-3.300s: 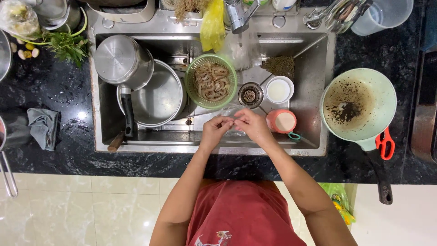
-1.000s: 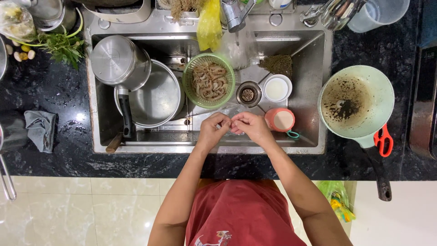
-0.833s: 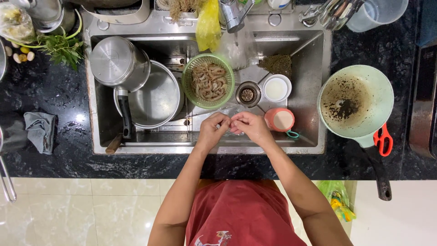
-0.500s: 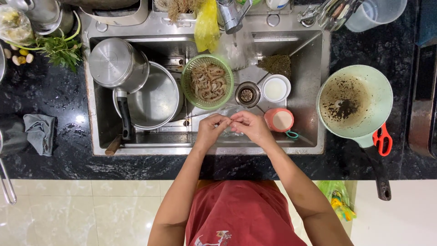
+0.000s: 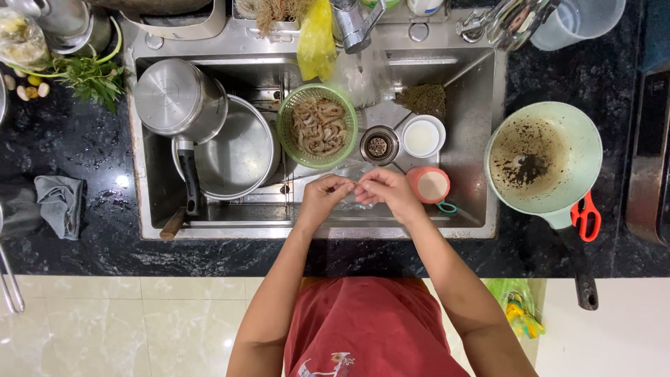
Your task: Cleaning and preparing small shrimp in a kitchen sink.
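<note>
Over the front part of the steel sink, my left hand and my right hand meet fingertip to fingertip, pinching a small pale shrimp between them. Just behind the hands stands a green colander filled with several raw shrimp. A clear plastic bag lies in the sink under my fingers. To the right of my right hand sits a pink cup, and behind it a white bowl.
A steel pot and a pan fill the sink's left side. A dirty mint-green frying pan and red scissors lie on the black counter at right. Herbs and a grey cloth lie at left.
My hands have stayed together over the sink front, with only slight finger motion on the shrimp. The view has shifted a little.
</note>
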